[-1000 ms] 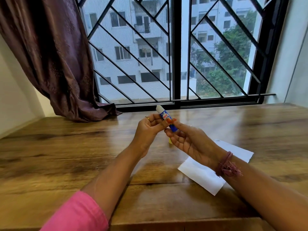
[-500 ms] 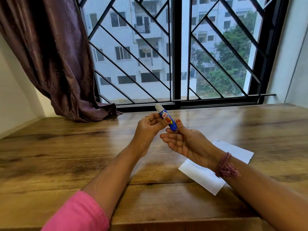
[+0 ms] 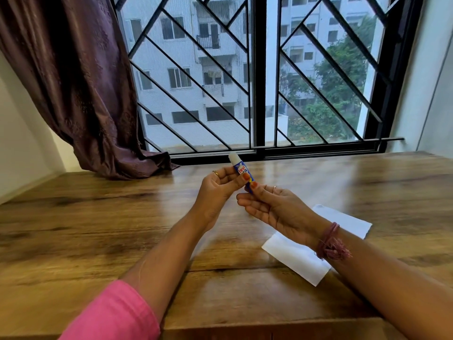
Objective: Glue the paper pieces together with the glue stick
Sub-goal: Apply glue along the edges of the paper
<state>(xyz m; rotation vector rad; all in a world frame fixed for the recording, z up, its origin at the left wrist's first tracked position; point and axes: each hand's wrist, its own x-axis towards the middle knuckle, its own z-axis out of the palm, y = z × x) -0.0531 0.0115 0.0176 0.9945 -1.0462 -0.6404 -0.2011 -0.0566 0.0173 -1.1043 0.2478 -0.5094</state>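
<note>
Holding the glue stick (image 3: 241, 173) tilted above the worktop (image 3: 98, 217), the left hand (image 3: 219, 190) pinches its blue barrel between thumb and fingers, while the right hand (image 3: 274, 207) has its thumb and fingertips on the lower end, the remaining fingers loosely spread. The pale tip appears exposed, so an over-twisted base could push out too much glue, which may snap or smear. The white paper pieces (image 3: 316, 244) lie flat under the right wrist, which could drag or crease them. The label reads partly "fevi" and "stik" in red on white.
</note>
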